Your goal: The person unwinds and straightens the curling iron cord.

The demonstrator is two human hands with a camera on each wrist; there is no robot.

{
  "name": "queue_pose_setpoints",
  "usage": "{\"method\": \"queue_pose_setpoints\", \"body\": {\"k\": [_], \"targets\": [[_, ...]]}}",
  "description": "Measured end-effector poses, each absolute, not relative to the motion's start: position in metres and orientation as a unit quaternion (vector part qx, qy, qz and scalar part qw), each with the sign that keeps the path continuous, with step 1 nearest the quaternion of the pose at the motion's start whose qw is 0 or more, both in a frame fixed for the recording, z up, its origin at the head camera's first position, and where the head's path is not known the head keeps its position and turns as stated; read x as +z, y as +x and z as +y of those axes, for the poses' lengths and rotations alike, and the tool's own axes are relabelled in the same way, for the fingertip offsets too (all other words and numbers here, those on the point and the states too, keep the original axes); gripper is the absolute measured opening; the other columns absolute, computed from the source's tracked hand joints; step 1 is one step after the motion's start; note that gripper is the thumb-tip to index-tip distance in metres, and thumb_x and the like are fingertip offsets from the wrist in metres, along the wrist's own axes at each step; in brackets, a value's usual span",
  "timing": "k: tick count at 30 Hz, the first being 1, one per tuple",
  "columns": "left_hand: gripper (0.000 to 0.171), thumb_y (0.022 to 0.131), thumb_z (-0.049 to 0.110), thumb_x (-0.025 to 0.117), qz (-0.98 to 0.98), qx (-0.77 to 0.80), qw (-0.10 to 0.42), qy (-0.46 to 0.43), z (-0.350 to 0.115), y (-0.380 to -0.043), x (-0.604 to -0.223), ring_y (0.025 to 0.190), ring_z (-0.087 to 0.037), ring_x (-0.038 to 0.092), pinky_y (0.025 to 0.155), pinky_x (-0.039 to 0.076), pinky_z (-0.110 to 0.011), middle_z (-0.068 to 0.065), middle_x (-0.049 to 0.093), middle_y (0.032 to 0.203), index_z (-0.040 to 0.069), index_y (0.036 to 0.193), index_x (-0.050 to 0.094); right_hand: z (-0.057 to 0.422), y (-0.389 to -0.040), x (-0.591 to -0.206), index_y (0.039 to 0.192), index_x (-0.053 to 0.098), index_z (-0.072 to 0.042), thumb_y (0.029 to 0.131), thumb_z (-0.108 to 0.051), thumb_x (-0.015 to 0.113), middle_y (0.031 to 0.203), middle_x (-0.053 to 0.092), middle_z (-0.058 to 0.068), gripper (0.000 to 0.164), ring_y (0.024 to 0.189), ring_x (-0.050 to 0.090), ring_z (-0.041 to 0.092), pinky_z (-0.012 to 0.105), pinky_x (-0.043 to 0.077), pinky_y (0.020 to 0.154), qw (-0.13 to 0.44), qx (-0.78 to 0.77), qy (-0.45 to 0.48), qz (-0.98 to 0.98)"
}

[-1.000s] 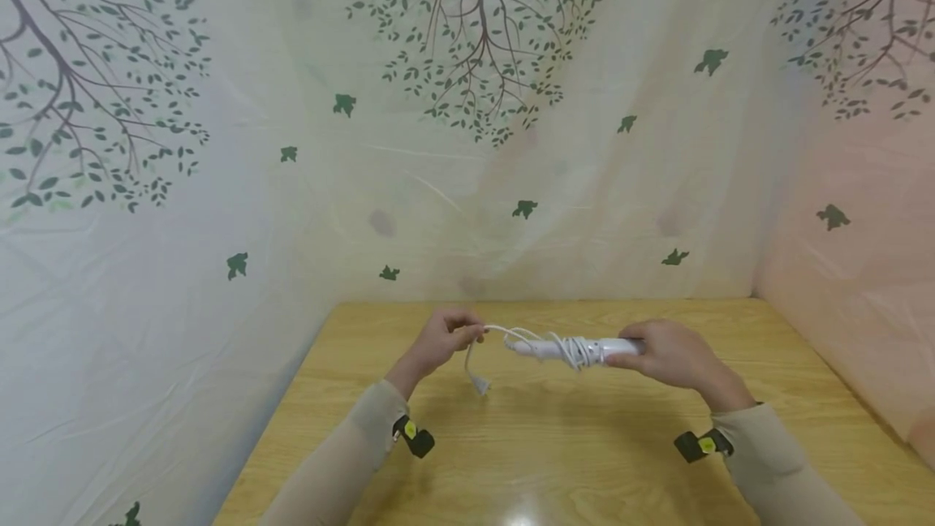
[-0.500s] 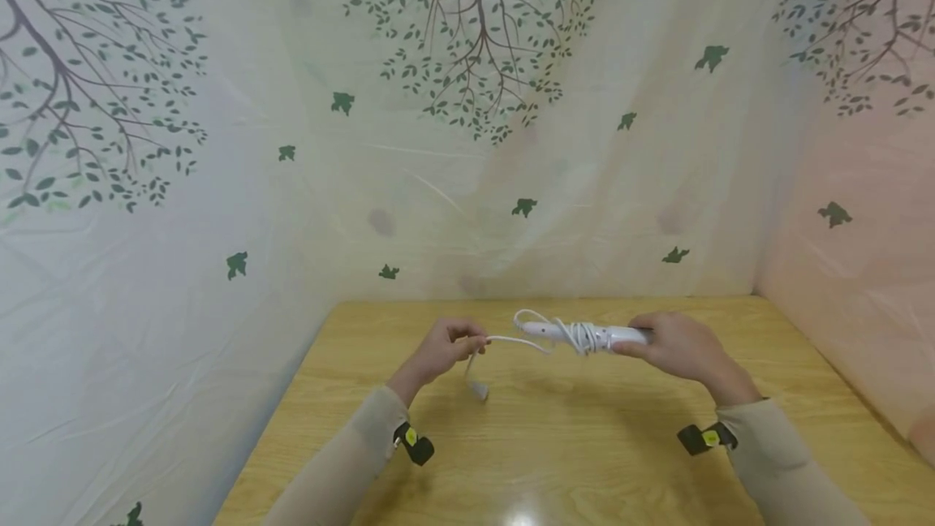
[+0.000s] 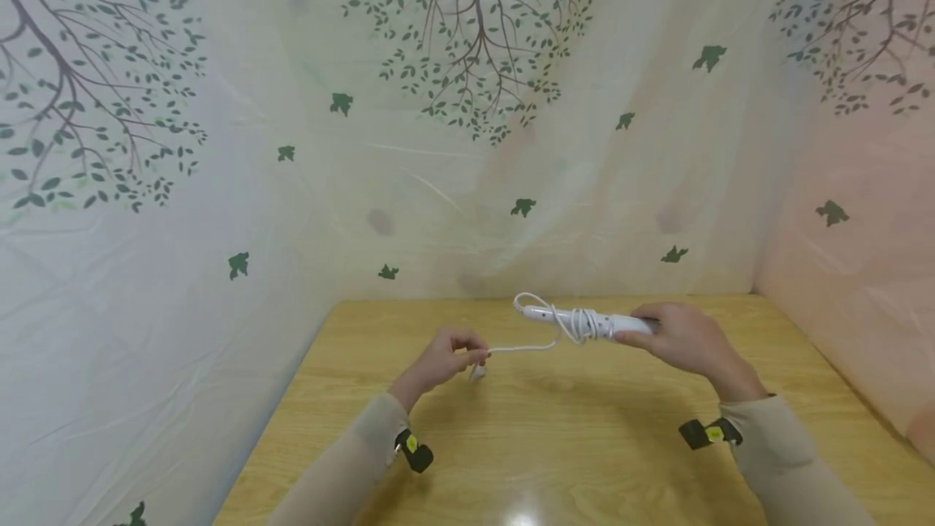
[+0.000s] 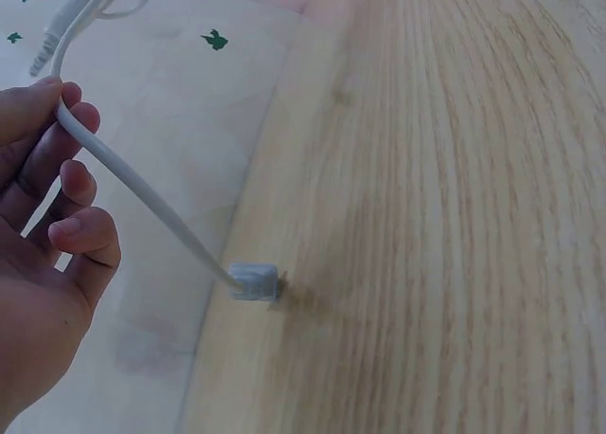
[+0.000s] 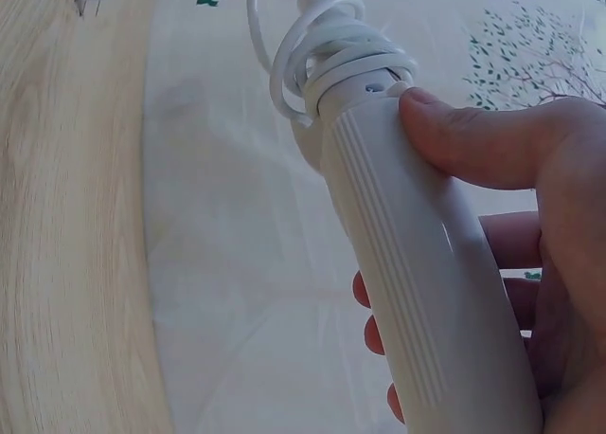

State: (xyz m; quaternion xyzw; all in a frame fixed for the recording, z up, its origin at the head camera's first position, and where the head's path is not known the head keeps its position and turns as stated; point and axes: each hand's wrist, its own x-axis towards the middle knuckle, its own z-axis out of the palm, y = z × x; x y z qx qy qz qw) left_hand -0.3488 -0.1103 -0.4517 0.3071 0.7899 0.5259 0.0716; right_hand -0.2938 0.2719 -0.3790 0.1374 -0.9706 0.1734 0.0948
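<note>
My right hand point(image 3: 682, 335) grips the thick, ridged end of a white hair iron point(image 5: 417, 244), held above the table. Its white power cord point(image 3: 582, 325) is wound in several turns around the middle of the body, and a loop rises at the narrow end. A loose length runs across to my left hand point(image 3: 444, 360), which pinches the cord between thumb and forefinger. The plug point(image 4: 254, 281) dangles just below those fingertips. In the left wrist view the other left fingers are loosely bent.
The wooden table point(image 3: 555, 445) lies under both hands. A pale sheet point(image 3: 453, 217) printed with trees and green leaves hangs behind it and at both sides. Dark camera straps point(image 3: 414, 451) sit on the wrists.
The hair iron has risen and shifted slightly right with my right hand. My left hand has lowered a little. More cord now stretches loose between the hands, and the plug hangs closer to the left fingers.
</note>
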Motion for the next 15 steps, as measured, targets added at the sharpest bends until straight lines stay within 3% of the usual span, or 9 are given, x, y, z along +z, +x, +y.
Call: {"method": "queue_pose_setpoints", "body": {"k": [5, 7, 15], "targets": [[0.015, 0.094, 0.011, 0.064, 0.794, 0.521, 0.079, 0.303, -0.112, -0.362, -0.475, 0.088, -0.035, 0.064, 0.077, 0.049, -0.028, -0.026, 0.068, 0.091, -0.002, 0.096, 0.071, 0.270, -0.290, -0.376, 0.114, 0.070, -0.006, 0.084, -0.063, 0.063, 0.099, 0.072, 0.008, 0.065, 0.071, 0.053, 0.014, 0.030, 0.042, 0.059, 0.106, 0.178, 0.139, -0.968], [0.016, 0.094, 0.013, 0.065, 0.792, 0.521, 0.077, 0.309, -0.112, -0.364, -0.478, 0.088, -0.036, 0.064, 0.079, 0.049, -0.029, -0.024, 0.069, 0.090, -0.001, 0.096, 0.072, 0.269, -0.289, -0.375, 0.114, 0.071, -0.006, 0.084, -0.062, 0.064, 0.099, 0.072, 0.008, 0.063, 0.071, 0.054, 0.014, 0.030, 0.042, 0.059, 0.113, 0.180, 0.139, -0.967], [0.023, 0.093, 0.021, 0.067, 0.801, 0.513, 0.076, 0.301, -0.113, -0.369, -0.485, 0.081, -0.014, 0.063, 0.081, 0.049, -0.033, -0.010, 0.070, 0.086, -0.002, 0.098, 0.071, 0.263, -0.283, -0.371, 0.113, 0.071, -0.007, 0.085, -0.059, 0.066, 0.100, 0.072, 0.007, 0.059, 0.072, 0.055, 0.013, 0.030, 0.043, 0.061, 0.118, 0.207, 0.157, -0.959]]}}
